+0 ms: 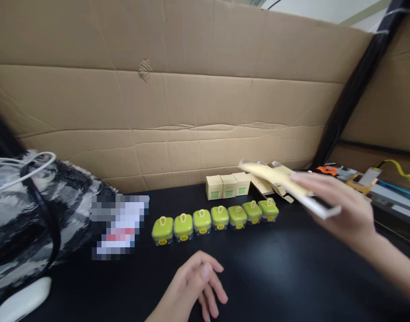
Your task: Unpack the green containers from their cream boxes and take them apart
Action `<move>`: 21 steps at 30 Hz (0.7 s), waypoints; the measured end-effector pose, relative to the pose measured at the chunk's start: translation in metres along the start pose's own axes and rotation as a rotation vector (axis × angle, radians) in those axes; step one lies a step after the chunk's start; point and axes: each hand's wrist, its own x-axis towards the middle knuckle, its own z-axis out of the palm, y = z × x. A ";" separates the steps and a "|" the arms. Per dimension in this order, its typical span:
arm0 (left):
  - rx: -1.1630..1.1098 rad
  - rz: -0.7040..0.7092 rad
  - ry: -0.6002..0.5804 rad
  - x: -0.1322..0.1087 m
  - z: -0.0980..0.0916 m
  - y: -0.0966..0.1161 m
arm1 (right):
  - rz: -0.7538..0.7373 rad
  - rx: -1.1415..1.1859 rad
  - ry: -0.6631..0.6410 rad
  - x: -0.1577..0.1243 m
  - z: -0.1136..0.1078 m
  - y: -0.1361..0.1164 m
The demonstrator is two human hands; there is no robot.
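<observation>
My right hand (342,210) is raised over the right side of the black table (285,268), closed on a flat pale-yellow carton blank (285,183) that is blurred by motion. My left hand (198,279) hovers low over the table near the front, fingers loosely apart and holding nothing. Beyond it runs a row of several small clear boxes with green lids (218,218). Behind that row stand three small folded yellow cartons (229,185), with more flat carton blanks (267,183) lying beside them.
A tall cardboard wall (178,103) closes off the back. At the left sit a black-and-white patterned bag (30,214) with white cable, a white oblong object (22,299) and a blurred-out card (119,228). Tools and yellow cable (402,170) lie far right.
</observation>
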 end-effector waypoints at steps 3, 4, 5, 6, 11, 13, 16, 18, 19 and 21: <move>0.048 -0.013 -0.016 -0.001 0.001 0.002 | 0.214 -0.081 0.124 0.013 -0.006 0.054; 0.062 -0.018 -0.018 -0.002 0.001 0.003 | 0.286 -0.099 0.156 0.014 -0.006 0.070; 0.075 -0.023 -0.017 -0.003 0.002 0.005 | 0.355 -0.101 0.139 0.012 -0.005 0.085; 0.090 -0.028 -0.013 -0.003 0.002 0.006 | 0.417 -0.091 0.104 0.007 -0.004 0.099; 0.154 -0.062 0.012 -0.005 0.005 0.009 | 0.599 0.017 -0.141 -0.027 0.000 0.138; 0.169 -0.074 0.019 -0.005 0.005 0.009 | 0.620 0.060 -0.231 -0.037 -0.001 0.144; 0.183 -0.086 0.020 -0.004 0.004 0.007 | 0.626 0.071 -0.311 -0.044 -0.001 0.148; 0.192 -0.094 0.017 -0.004 0.002 0.006 | 0.624 0.024 -0.319 -0.045 -0.001 0.149; 0.197 -0.096 0.014 -0.004 0.002 0.006 | 0.619 -0.012 -0.312 -0.045 0.000 0.149; 0.204 -0.100 0.010 -0.003 0.001 0.007 | 0.595 -0.101 -0.260 -0.041 0.004 0.146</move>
